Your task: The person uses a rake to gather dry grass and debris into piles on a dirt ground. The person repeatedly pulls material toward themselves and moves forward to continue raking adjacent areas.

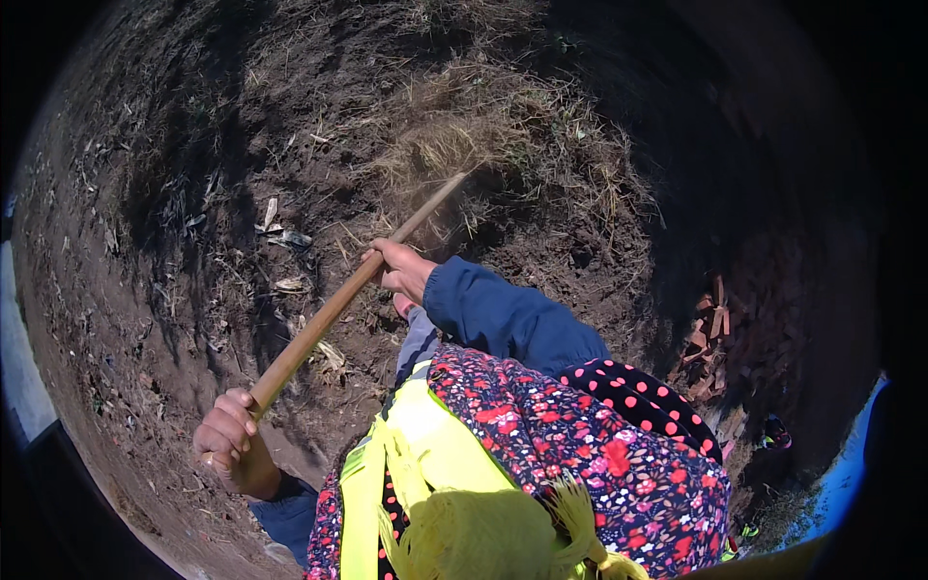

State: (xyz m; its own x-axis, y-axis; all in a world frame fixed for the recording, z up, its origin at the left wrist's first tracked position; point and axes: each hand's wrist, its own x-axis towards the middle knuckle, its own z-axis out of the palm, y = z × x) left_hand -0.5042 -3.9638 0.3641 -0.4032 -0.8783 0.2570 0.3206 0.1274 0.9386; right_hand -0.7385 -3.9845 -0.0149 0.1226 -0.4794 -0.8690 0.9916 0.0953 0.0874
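A long wooden tool handle [319, 326] slants across the view from lower left to upper middle. My left hand [235, 442] is closed around its near end, with a ring on one finger. Farther along the shaft, my right hand [400, 268] grips it from a navy sleeve. The handle's far end meets a heap of dry grass and weeds [464, 145] on dark soil. Whatever tool head it carries is hidden there. One shoe [403, 304] shows just below my right hand.
Dry corn husks [286, 235] lie on the bare soil [181, 290] to the left. Broken red bricks [710, 326] are piled at the right, partly in deep shadow. A pale strip [22, 348] runs along the left rim.
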